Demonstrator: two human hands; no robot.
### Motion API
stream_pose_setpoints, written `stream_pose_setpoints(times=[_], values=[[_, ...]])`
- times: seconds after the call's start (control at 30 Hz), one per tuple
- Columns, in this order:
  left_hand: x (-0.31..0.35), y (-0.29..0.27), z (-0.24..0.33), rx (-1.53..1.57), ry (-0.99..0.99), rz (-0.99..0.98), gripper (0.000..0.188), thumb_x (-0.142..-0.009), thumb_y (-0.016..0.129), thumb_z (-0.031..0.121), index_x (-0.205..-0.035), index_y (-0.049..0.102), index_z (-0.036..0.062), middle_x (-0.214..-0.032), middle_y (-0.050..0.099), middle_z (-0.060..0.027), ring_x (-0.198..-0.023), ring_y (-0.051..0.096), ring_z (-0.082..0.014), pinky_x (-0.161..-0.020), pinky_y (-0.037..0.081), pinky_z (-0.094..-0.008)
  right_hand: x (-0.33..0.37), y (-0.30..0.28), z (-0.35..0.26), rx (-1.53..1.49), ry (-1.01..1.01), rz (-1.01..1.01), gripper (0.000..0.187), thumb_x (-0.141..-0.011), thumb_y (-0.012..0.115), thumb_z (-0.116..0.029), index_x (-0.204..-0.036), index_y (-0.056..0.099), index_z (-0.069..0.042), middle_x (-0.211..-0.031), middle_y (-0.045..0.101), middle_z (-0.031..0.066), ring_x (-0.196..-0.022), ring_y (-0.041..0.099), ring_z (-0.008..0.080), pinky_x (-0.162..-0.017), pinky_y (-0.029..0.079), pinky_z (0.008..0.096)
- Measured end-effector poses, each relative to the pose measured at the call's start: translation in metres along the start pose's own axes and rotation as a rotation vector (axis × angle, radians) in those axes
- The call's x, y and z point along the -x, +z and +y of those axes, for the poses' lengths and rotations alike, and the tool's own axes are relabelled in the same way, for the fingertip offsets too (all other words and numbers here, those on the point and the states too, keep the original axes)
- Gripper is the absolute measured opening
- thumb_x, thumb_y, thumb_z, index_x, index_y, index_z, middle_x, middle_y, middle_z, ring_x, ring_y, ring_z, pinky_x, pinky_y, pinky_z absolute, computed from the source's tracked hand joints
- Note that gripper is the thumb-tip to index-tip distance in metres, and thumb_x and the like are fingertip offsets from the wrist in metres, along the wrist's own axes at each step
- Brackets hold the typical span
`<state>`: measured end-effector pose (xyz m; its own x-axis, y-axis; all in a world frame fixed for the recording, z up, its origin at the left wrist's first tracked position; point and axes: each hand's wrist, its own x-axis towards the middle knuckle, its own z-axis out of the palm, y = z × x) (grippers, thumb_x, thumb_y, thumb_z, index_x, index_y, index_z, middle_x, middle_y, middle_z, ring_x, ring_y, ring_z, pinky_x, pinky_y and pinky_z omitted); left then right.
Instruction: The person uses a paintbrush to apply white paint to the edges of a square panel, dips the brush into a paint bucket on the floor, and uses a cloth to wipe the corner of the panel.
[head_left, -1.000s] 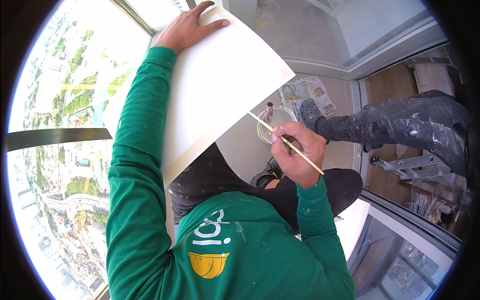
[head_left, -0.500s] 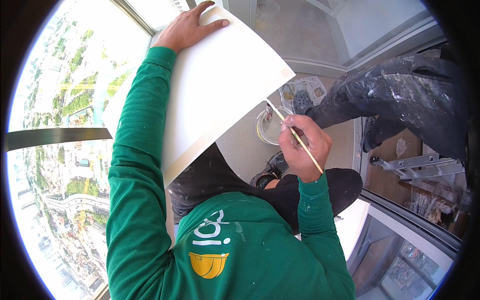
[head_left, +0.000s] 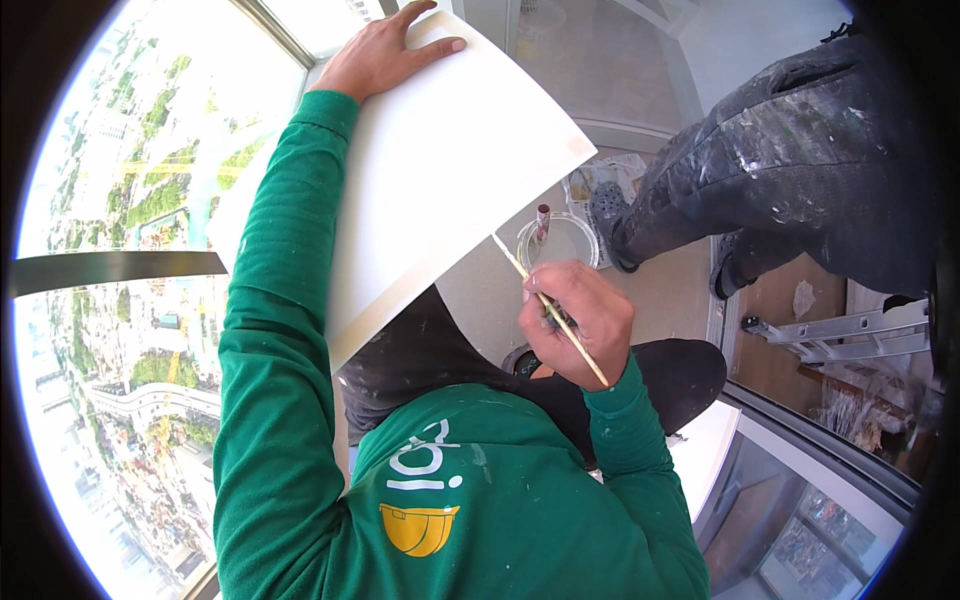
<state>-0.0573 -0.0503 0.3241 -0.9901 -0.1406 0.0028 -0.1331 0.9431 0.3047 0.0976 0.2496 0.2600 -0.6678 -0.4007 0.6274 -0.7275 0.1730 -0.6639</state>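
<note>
A large white panel (head_left: 450, 150) with a tan strip along its near edge slants across the middle. My left hand (head_left: 385, 58) rests on its far left end, thumb and forefinger stretched apart; its other fingers are partly hidden. In my right hand (head_left: 583, 318) is a thin paintbrush (head_left: 513, 260) with a pale wooden handle, pinched between thumb and fingers. The white-tipped bristles point up and left, close to the panel's right edge; whether they touch it I cannot tell. Beyond the brush, a round clear tub (head_left: 592, 236) and a small dark red cylinder (head_left: 543, 222) are on the floor.
A co-worker's paint-spattered legs (head_left: 770, 180) stand at the right, one shoe (head_left: 608, 208) by paper sheets (head_left: 628, 168) on the floor. An aluminium ladder (head_left: 850, 333) lies beyond a door track. Tall window glass (head_left: 120, 370) is along the left.
My right hand has moved left and nearer to me with the paintbrush, its tip sliding along beside the panel's edge. The co-worker's legs have shifted slightly. My left hand stays almost in place.
</note>
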Motion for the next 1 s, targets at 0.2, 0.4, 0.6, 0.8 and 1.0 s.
stream_pose_setpoints(times=[0.2, 0.4, 0.6, 0.8, 1.0], values=[[0.015, 0.004, 0.006, -0.002, 0.006, 0.014, 0.089, -0.088, 0.059, 0.069, -0.155, 0.043, 0.0126, -0.14, 0.061, -0.0272, -0.132, 0.057, -0.0436, -0.112, 0.046, -0.0501, 0.014, -0.004, -0.013, -0.073, 0.0, -0.038, 0.03, -0.068, 0.073, 0.011, -0.094, 0.063, 0.0, -0.085, 0.068, 0.0147, -0.073, 0.069, 0.0323, -0.066, 0.057, 0.0391], [0.011, 0.025, 0.009, -0.025, 0.012, 0.004, 0.089, -0.089, 0.059, 0.07, -0.155, 0.043, 0.0123, -0.137, 0.062, -0.0278, -0.13, 0.059, -0.0441, -0.111, 0.046, -0.0502, 0.024, -0.004, -0.009, -0.127, 0.031, -0.069, 0.029, -0.068, 0.073, 0.011, -0.093, 0.063, 0.0, -0.084, 0.067, 0.0146, -0.072, 0.069, 0.0321, -0.065, 0.057, 0.0389], [0.013, 0.017, 0.006, -0.011, 0.041, 0.022, 0.089, -0.089, 0.059, 0.07, -0.154, 0.044, 0.0122, -0.137, 0.062, -0.0278, -0.129, 0.059, -0.0438, -0.11, 0.046, -0.0502, 0.02, 0.002, -0.017, -0.156, 0.04, -0.108, 0.027, -0.069, 0.074, 0.01, -0.091, 0.062, 0.0, -0.084, 0.067, 0.0144, -0.073, 0.069, 0.0325, -0.064, 0.057, 0.0393], [0.008, 0.016, 0.003, -0.023, 0.023, 0.019, 0.09, -0.088, 0.059, 0.071, -0.155, 0.043, 0.012, -0.138, 0.062, -0.0275, -0.13, 0.059, -0.0429, -0.11, 0.047, -0.0497, 0.017, 0.009, -0.018, -0.192, 0.032, -0.102, 0.027, -0.068, 0.075, 0.009, -0.091, 0.063, -0.001, -0.083, 0.067, 0.0141, -0.074, 0.069, 0.0321, -0.064, 0.058, 0.0393], [0.006, 0.018, 0.005, -0.018, 0.028, 0.006, 0.091, -0.088, 0.059, 0.071, -0.155, 0.043, 0.0117, -0.138, 0.062, -0.0277, -0.13, 0.059, -0.0427, -0.111, 0.047, -0.0497, 0.022, 0.013, -0.017, -0.192, 0.03, -0.117, 0.028, -0.069, 0.075, 0.008, -0.092, 0.064, -0.001, -0.082, 0.068, 0.0131, -0.073, 0.069, 0.0312, -0.063, 0.058, 0.0385]])
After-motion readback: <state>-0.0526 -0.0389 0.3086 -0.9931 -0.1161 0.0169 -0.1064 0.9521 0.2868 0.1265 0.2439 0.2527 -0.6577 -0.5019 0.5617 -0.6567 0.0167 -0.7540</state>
